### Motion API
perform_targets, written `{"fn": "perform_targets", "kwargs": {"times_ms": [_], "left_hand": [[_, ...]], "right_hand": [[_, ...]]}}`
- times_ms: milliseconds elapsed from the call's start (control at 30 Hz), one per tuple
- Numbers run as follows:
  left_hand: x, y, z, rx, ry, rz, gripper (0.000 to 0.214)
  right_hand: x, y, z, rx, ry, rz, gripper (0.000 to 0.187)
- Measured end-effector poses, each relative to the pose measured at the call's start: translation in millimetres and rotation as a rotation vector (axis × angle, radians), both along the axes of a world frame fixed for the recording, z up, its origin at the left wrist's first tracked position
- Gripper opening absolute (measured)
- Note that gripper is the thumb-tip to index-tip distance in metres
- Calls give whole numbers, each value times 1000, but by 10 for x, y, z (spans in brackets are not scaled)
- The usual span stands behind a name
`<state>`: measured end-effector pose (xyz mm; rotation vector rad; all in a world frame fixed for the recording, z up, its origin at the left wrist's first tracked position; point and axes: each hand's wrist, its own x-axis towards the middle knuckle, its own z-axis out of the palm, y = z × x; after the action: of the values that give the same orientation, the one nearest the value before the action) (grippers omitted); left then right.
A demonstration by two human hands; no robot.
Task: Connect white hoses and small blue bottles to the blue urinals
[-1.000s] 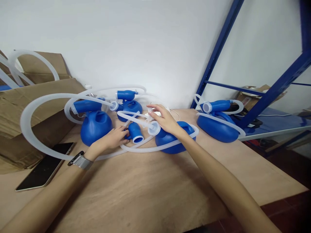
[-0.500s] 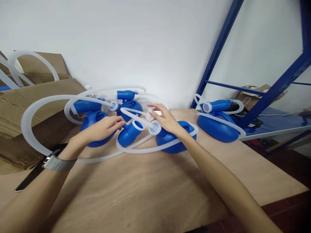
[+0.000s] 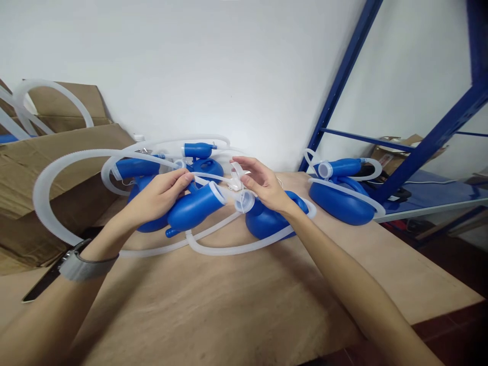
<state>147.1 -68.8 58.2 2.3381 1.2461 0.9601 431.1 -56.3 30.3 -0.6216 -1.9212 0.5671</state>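
My left hand point(image 3: 163, 192) is closed, thumb against the fingers, on the upper back of a blue funnel-shaped cup point(image 3: 196, 207). The cup tilts with its white-rimmed mouth to the right, and the exact grip point is partly hidden. A thin, clear piece of translucent white plastic point(image 3: 237, 172) sits between the thumb and fingers of my right hand point(image 3: 264, 184). Just below that hand lies a white ring-shaped connector point(image 3: 244, 202). Beside it a blue jug point(image 3: 267, 221) rests on the table, with a translucent ribbed hose point(image 3: 229, 249) looping in front.
More blue jugs with hoses stand behind my left hand and at the right, one being this jug point(image 3: 341, 201). An open cardboard box point(image 3: 68, 162) is at the left. A blue metal shelf point(image 3: 430, 195) borders the wooden table point(image 3: 236, 315).
My left hand has taken the blue cup and raised and tilted it off the table. My right hand has turned slightly, and the clear plastic piece has tipped upward.
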Motion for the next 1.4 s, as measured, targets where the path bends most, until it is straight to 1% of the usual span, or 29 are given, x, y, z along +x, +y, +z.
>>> {"fn": "perform_targets", "kwargs": {"times_ms": [133, 200, 300, 367, 433, 500, 600, 700, 800, 867, 967, 1033, 1133, 1267, 1333, 1400], "left_hand": [[102, -52, -50, 54, -68, 36, 44], [156, -103, -41, 85, -95, 51, 46], [242, -202, -4, 175, -120, 60, 47], [312, -274, 9, 243, -139, 59, 45], [393, -344, -6, 291, -168, 67, 44], [476, -402, -46, 319, -198, 98, 43], [574, -456, -121, 393, -243, 126, 39], [619, -497, -158, 530, -302, 105, 39], [625, -554, -152, 635, -314, 90, 40], [621, -591, -147, 670, -291, 104, 40], [609, -602, -157, 697, -261, 134, 38], [591, -569, -162, 699, -241, 123, 36], [541, -475, -139, 666, -211, 70, 36], [467, -360, -69, 643, -162, -55, 34], [440, -336, -43, 684, -133, -96, 30], [418, -336, -31, 727, -95, -106, 25]], "right_hand": [[-109, -151, 80, 104, -97, -53, 46], [-172, -209, 88, 147, -135, -71, 45], [-254, -288, 92, 191, -135, -139, 45], [-302, -334, 88, 186, -110, -197, 43], [-352, -364, 67, 149, -77, -230, 41], [-404, -366, 26, 83, -13, -218, 38], [-467, -335, -27, -60, 121, -110, 39], [-477, -337, 12, -137, 177, -21, 46], [-442, -398, 129, -132, 131, 31, 47], [-416, -446, 196, -128, 95, 56, 47], [-397, -485, 235, -126, 42, 33, 46], [-392, -487, 231, -143, -12, -10, 44], [-380, -481, 224, -204, -99, -76, 45], [-356, -484, 251, -345, -193, -104, 58], [-361, -489, 271, -344, -155, -83, 54], [-381, -499, 287, -298, -83, -32, 43]]}}
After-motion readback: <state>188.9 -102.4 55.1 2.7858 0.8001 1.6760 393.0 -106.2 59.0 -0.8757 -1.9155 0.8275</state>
